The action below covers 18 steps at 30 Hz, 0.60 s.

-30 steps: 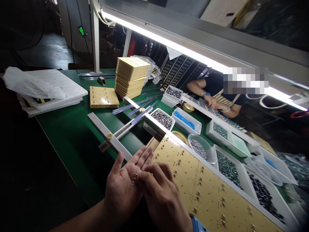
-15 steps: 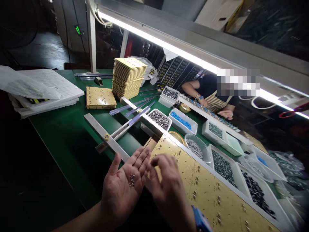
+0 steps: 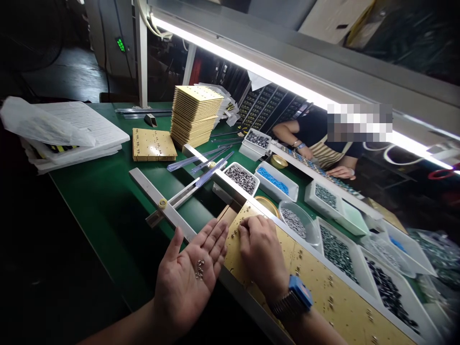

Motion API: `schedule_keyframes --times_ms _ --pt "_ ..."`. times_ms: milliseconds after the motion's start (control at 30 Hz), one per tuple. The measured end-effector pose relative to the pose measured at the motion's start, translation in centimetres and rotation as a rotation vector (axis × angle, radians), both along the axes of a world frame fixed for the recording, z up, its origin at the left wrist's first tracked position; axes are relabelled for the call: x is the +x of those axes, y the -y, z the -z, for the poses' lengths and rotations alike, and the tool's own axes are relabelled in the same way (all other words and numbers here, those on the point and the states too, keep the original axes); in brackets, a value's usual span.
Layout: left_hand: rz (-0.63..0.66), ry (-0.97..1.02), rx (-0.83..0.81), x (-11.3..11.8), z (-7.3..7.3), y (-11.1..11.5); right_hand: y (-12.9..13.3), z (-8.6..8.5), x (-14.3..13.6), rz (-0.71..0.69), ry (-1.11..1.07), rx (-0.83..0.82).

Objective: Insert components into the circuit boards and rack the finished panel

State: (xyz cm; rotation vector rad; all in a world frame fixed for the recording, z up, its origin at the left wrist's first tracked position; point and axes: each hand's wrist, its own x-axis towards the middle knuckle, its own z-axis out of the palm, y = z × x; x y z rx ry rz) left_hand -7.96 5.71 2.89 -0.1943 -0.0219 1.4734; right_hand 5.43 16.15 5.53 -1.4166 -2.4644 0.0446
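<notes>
My left hand (image 3: 190, 280) is palm up with the fingers stretched out flat. A small heap of shiny metal parts (image 3: 200, 270) lies loose in its palm. Just to the right, my right hand (image 3: 262, 244) bends down over a gold-coloured board (image 3: 235, 256), fingertips pinched together at its surface. Whatever sits between those fingertips is hidden. Small metal parts stand in groups along the board, some right beside my fingertips. The board lies in a metal rail frame (image 3: 237, 187). A blue wristband (image 3: 300, 292) is on my right wrist.
Beyond the rail stand a white bin of metal parts (image 3: 240, 179), a bin of blue parts (image 3: 275, 182) and a round tub (image 3: 296, 223). Stacked boards (image 3: 196, 117) and papers (image 3: 93, 129) lie left. Across the table, a person's hands (image 3: 341, 172) work at another rail.
My right hand has moved right from beside the left fingers onto the board, its fingertips now against the surface. My left hand stays palm up with the parts. The view has shifted slightly.
</notes>
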Motion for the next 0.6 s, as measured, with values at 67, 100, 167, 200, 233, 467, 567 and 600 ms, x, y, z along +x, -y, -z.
schedule_keyframes --times_ms 67,100,167,200,233,467,567,600 --pt "-0.001 0.002 0.007 0.0 0.0 0.0 0.0 -0.2 0.0 -0.013 0.014 0.018" --pt "-0.001 0.004 0.011 0.0 0.1 -0.1 0.0 -0.3 0.1 -0.026 0.017 0.029" --pt "0.001 0.012 0.017 -0.1 0.1 -0.1 0.3 -0.8 0.3 -0.064 0.001 0.059" --pt "0.003 0.017 0.019 -0.1 0.1 -0.1 0.7 -1.2 0.3 -0.084 -0.032 0.080" --pt "0.002 0.022 0.017 -0.1 0.0 -0.1 1.2 -1.5 0.4 -0.104 -0.082 0.095" --pt "-0.022 0.040 -0.040 -0.1 -0.6 -0.2 7.0 -1.8 -0.5 -0.384 -0.356 -0.209" --pt "-0.019 0.023 -0.033 -0.1 -0.6 -0.3 8.1 -0.6 -0.9 -0.390 -0.338 -0.192" --pt "-0.017 0.016 -0.031 -0.1 -0.5 -0.2 8.3 -0.2 -1.0 -0.383 -0.341 -0.177"
